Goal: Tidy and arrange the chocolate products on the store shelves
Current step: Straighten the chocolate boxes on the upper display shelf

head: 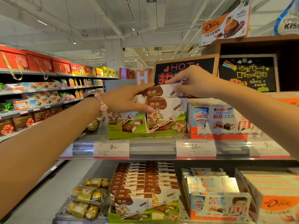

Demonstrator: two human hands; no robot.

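A brown-and-white Bainuo chocolate box (161,90) with a cow print is held tilted above the upper shelf's green display tray (127,133). My left hand (124,99) grips its left end, thumb lying across the front box (166,113) that stands upright in the tray. My right hand (192,81) pinches the lifted box's right top edge. More Bainuo boxes (144,183) fill a tray on the lower shelf.
Kinder chocolate packs (221,116) stand right of the tray, with more Kinder packs (215,193) below. Gold-wrapped chocolates (89,196) lie at lower left, orange Dove boxes (275,196) at lower right. Price tags (111,148) line the shelf rail (153,149). Chalkboard signs (247,73) stand behind.
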